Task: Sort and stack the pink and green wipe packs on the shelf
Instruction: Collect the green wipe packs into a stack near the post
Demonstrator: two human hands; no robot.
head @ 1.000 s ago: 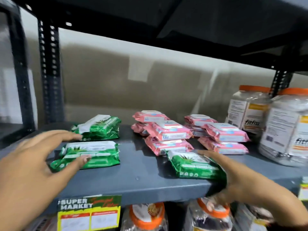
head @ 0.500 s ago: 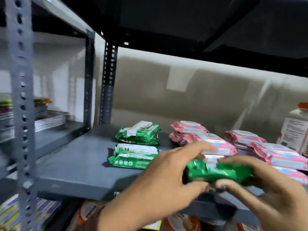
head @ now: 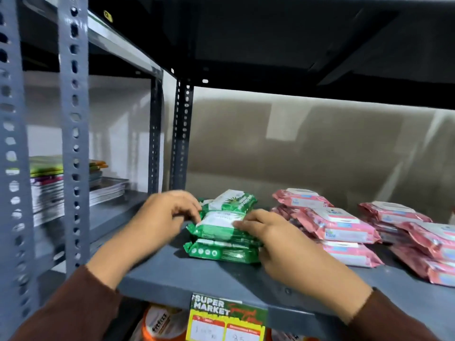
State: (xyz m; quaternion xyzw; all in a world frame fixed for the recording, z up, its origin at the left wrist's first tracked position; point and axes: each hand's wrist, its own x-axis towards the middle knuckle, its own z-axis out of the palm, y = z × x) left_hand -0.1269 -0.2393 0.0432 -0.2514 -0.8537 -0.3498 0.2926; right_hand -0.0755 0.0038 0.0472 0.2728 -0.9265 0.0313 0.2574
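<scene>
Two green wipe packs lie stacked near the front left of the grey shelf: a top green pack resting on a lower green pack. A third green pack lies behind them. My left hand grips the top pack's left end, fingers curled on it. My right hand holds its right end and presses along the stack's right side. To the right, several pink wipe packs sit in low piles, with more pink packs farther right.
Perforated grey uprights stand to the left, and another upright rises behind the green packs. Stacked magazines fill the neighbouring left bay. A supermarket price label hangs on the shelf's front edge. Orange-lidded jars sit on the shelf below.
Both hands carried the green pack left from mid-air and set it on top of the front green pack. The view has shifted left, so the jars at the right are out of frame.
</scene>
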